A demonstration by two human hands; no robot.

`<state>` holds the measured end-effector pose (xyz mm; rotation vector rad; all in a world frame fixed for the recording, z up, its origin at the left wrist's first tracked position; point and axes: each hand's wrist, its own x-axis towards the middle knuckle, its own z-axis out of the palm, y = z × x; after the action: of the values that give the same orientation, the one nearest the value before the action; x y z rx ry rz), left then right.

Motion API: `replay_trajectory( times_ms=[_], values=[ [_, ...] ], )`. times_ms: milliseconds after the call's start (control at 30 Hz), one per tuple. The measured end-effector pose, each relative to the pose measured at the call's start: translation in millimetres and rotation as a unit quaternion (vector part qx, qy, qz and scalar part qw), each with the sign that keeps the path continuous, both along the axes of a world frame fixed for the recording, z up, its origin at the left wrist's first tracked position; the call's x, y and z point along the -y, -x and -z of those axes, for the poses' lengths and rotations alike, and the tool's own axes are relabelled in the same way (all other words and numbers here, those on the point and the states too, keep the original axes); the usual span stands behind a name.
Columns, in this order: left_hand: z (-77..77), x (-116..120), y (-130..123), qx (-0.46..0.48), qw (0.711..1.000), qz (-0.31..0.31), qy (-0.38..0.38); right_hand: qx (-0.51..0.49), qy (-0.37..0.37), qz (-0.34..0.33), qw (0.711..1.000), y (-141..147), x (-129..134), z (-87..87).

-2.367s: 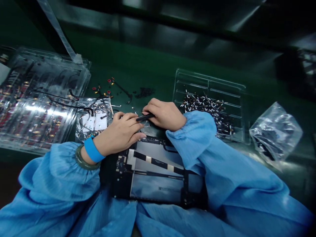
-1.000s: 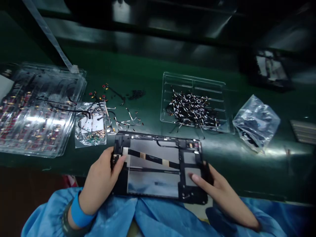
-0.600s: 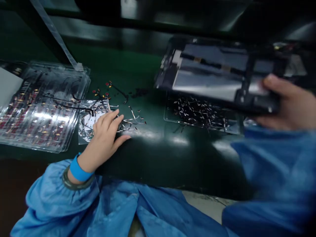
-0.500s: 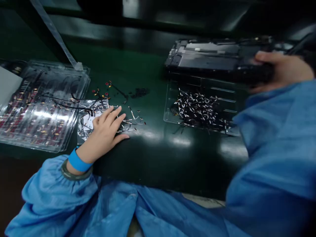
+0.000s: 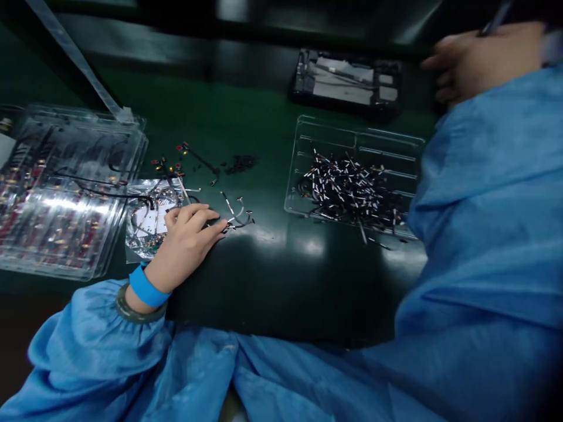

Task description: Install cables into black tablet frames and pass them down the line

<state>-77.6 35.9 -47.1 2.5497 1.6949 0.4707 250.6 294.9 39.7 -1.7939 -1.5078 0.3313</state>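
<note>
My left hand [image 5: 187, 237] is closed in a pinch on a small thin cable [image 5: 231, 221], low over the dark green table. Other short cables lie by its fingertips. Under and beside the wrist side is a clear bag [image 5: 153, 220] of small parts. At the upper right is my right hand [image 5: 479, 61], blurred, its fingers partly curled; a thin dark tool [image 5: 499, 16] shows at its upper edge, and whether it is gripped is unclear. Left of that hand sits a black frame [image 5: 345, 79] with pale panels.
Right of centre, a clear tray [image 5: 299, 135] bears a heap of black-and-white cables [image 5: 352, 187]. Stacked clear trays [image 5: 127, 138] with red and gold parts stand at the left. Loose connectors [image 5: 165, 167] and small black bits [image 5: 241, 164] lie between.
My right hand has let go of the black frame and moved up, away from it. The frame now rests farther back. My left hand's spread fingers have drawn together.
</note>
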Motion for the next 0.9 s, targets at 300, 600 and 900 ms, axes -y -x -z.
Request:
replay_trajectory(
  times_ms=[300,600,900],
  values=[
    [-1.1,4,0,0.003,1.0,0.01,-0.01,0.283,-0.066,-0.619,0.73,97,180,48.4],
    [2.9,8,11,-0.025,0.999,0.029,0.001,0.281,-0.116,-0.623,0.721,96,211,89.2],
    [8.5,3,16,-0.009,0.999,0.033,-0.034,0.233,-0.099,-0.56,0.789,90,220,106.2]
  ],
)
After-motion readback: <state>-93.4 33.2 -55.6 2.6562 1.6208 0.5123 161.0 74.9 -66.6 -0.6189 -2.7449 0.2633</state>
